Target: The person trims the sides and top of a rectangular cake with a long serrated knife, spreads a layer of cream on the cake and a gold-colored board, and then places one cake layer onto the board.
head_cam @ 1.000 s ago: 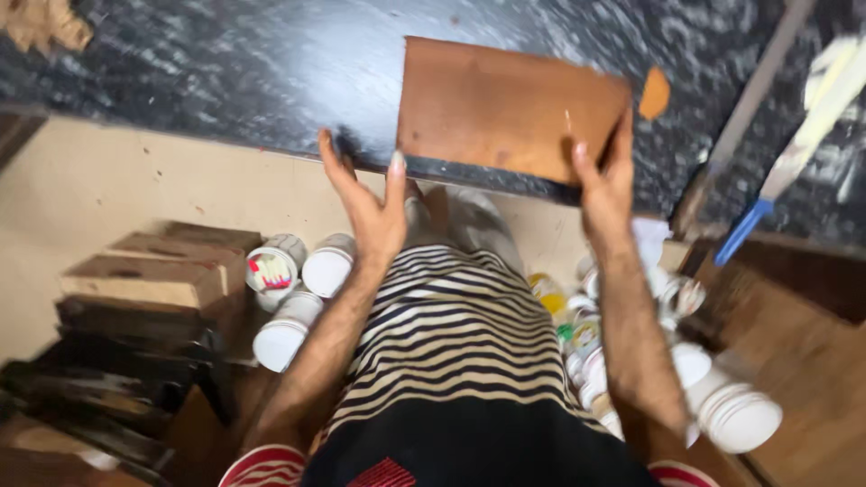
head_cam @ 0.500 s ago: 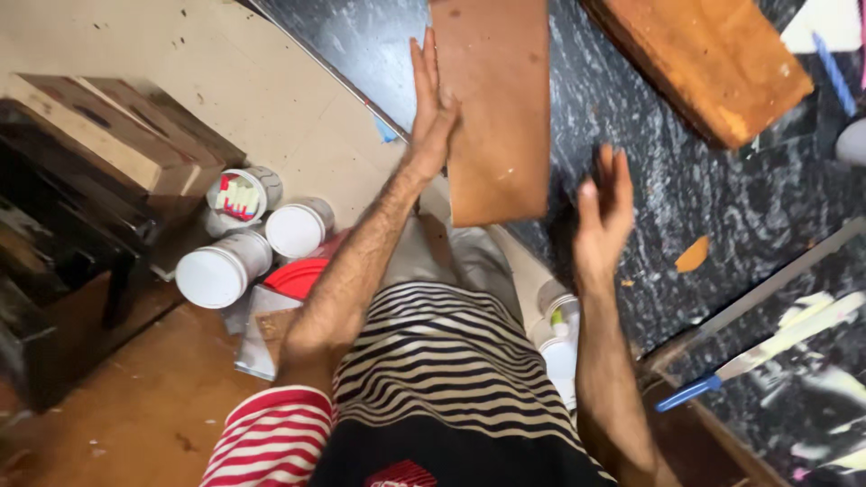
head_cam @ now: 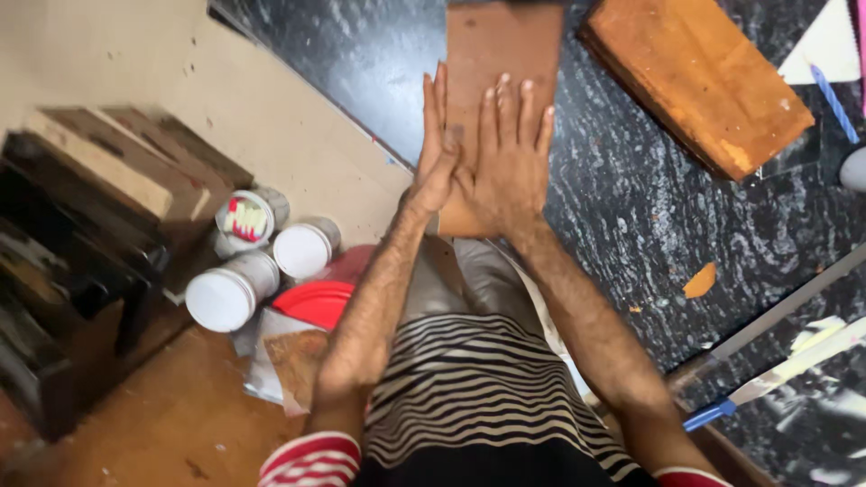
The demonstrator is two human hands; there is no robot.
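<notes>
Right hand (head_cam: 507, 162) flat, fingers spread, pressing brown board (head_cam: 505, 45) on dark stone counter (head_cam: 631, 225); left hand (head_cam: 437, 149) edge-on against board, fingers straight

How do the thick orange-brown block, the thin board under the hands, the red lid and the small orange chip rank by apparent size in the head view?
1. Thick orange-brown block and thin board: similar, the board partly hidden, so unranked.
2. Red lid, partly hidden.
3. Orange chip.

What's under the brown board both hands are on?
The brown board lies on the black marbled countertop. The right hand lies flat on it; the left hand meets its edge. Anything beneath is hidden.
</notes>
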